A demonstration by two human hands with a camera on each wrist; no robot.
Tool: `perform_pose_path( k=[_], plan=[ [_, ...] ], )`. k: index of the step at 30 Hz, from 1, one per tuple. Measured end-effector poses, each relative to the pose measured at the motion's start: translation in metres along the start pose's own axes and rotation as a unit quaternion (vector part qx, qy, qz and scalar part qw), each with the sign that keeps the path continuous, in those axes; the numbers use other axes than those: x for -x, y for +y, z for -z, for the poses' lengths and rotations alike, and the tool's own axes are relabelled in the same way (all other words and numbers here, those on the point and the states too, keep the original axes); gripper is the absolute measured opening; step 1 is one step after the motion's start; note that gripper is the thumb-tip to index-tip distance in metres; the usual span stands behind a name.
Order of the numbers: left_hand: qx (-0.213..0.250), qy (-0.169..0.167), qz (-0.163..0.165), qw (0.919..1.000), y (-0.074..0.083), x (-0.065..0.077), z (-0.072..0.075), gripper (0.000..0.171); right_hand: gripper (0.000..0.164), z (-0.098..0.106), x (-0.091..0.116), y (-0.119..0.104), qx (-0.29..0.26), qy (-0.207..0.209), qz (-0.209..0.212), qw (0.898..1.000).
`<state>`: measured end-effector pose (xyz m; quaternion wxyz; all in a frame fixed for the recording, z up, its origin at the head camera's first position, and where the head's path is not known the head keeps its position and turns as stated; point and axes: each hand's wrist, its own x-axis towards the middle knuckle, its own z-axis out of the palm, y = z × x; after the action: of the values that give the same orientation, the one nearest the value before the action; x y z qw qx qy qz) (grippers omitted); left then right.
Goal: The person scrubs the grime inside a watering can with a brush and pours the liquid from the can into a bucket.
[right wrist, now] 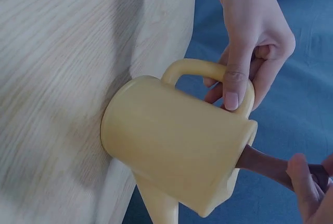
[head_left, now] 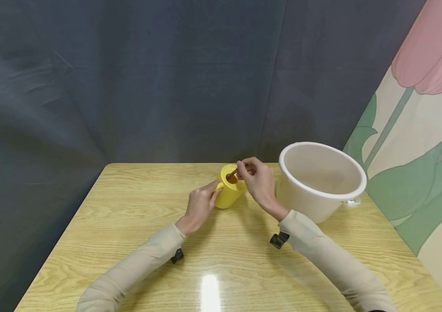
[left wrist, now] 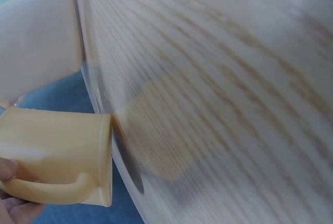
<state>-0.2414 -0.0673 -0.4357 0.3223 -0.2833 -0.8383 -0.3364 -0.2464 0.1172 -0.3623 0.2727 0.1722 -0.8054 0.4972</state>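
Observation:
A yellow watering can (head_left: 227,198) is at the far middle of the table, its opening tipped toward me. My left hand (head_left: 198,206) grips its handle (right wrist: 195,67) between thumb and fingers. The spout (right wrist: 158,203) shows below the body in the right wrist view. At the can's mouth, my right hand (head_left: 261,182) pinches a slim brown handled tool (right wrist: 268,165) between thumb and fingers. That tool slants into the opening; its far end is hidden inside the can.
A large white bucket (head_left: 296,201) with a thick rim stands just right of my right hand, at the back right. Dark cloth (head_left: 189,86) hangs behind the wooden table (head_left: 143,195). A wall painted with a tulip (head_left: 431,52) borders the right side.

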Motion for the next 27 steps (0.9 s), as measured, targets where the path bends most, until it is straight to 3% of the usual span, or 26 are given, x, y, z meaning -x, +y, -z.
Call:
perform_pose_path(
  k=[9, 17, 22, 27],
  plan=[
    [-0.007, 0.001, 0.003, 1.0, -0.002, 0.001, -0.001, 0.011, 0.008, -0.001, 0.004, 0.002, 0.033, 0.023, 0.019, 0.999],
    [-0.005, -0.001, -0.003, 1.0, -0.002, 0.001, -0.002, 0.008, 0.008, -0.01, 0.003, 0.009, 0.063, 0.0, -0.003, 0.998],
    [-0.003, -0.003, -0.001, 1.0, -0.002, 0.001, -0.001, 0.011, 0.01, -0.013, 0.003, 0.011, 0.049, -0.023, -0.01, 0.998],
    [0.001, -0.004, 0.006, 1.0, -0.002, 0.003, 0.0, 0.017, 0.007, -0.012, 0.001, 0.011, 0.05, -0.022, -0.01, 0.998]
  ],
)
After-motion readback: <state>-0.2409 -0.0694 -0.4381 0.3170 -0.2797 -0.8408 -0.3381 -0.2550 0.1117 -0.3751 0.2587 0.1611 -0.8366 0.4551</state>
